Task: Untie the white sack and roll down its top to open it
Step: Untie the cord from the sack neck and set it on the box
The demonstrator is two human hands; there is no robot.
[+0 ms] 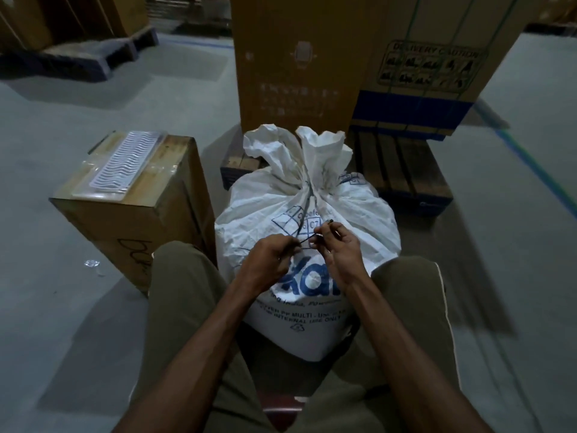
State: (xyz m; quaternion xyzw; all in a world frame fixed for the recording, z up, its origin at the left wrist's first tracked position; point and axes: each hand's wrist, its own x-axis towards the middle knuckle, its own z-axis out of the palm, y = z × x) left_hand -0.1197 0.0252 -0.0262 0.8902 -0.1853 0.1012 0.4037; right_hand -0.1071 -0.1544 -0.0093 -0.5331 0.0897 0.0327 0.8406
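Note:
A full white sack [359,220] with blue print stands on the floor between my knees. Its top is bunched into a neck [307,185], with the loose mouth flaring up behind. A thin dark tie [307,240] runs from the neck down toward me. My left hand [268,264] pinches one part of the tie. My right hand [340,254] pinches the tie a little further right, with the tie's end sticking up past the fingers. Both hands hover over the sack's front face.
A cardboard box [131,207] with a white plastic tray taped on top stands left of the sack. Tall cartons [299,60] on a pallet [402,170] rise right behind it. Grey floor opens to the left and right.

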